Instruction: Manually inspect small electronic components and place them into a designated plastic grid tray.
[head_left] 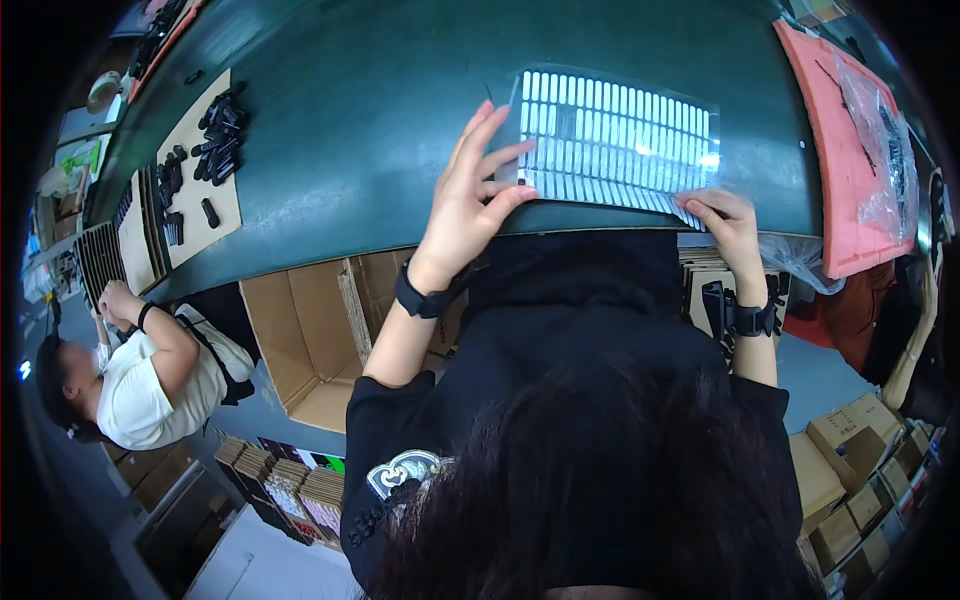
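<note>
A clear sheet of stickers [620, 135], with rows of narrow pale strips, lies near the front edge of the green table. Beside its left edge my left hand [468, 178] has its fingers spread, with the thumb and some fingertips against the lower left corner. A small dark spot shows by that thumb; what it is I cannot make out. At the lower right corner, my right hand [730, 215] pinches the sheet between thumb and fingers, and that corner bends up a little.
To the left, small black parts [222, 135] are heaped on cardboard [228, 205]. A co-worker [150, 375] is at the table's left end. Pink foam [800, 120] with clear plastic lies at the right. An open carton [310, 340] stands below the table edge.
</note>
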